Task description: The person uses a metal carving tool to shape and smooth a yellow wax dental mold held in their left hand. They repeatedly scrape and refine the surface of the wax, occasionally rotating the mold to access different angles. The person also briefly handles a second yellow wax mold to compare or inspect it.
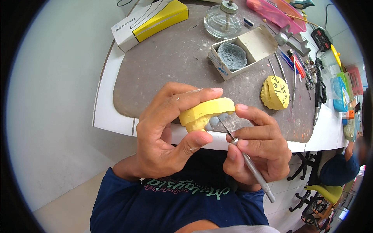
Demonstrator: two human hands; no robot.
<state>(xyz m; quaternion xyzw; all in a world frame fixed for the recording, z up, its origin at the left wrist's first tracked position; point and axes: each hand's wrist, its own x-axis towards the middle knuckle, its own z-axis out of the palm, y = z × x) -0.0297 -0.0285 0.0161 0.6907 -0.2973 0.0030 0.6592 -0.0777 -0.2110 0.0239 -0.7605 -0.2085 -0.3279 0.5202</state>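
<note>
My left hand (165, 134) grips a yellow plaster dental model (208, 110), fingers over its base and thumb beneath. Several grey-blue wax teeth (214, 121) sit along the model's lower edge. In my right hand (262, 145) a metal wax carving tool (254, 169) is pinched like a pen, its thin tip at the wax teeth. The right index fingertip rests at the model's right end. Both hands are above the near edge of the bench. A second yellow dental model (275, 93), with handwriting on its base, lies to the right.
An open small box (229, 58) holds a grey-blue wax block. Behind it stands a glass spirit burner (224, 19). A yellow-and-white carton (150, 23) lies far left, a pink tray (278, 14) far right. Hand tools and pens (297, 64) lie along the right; a person (340, 169) sits beyond.
</note>
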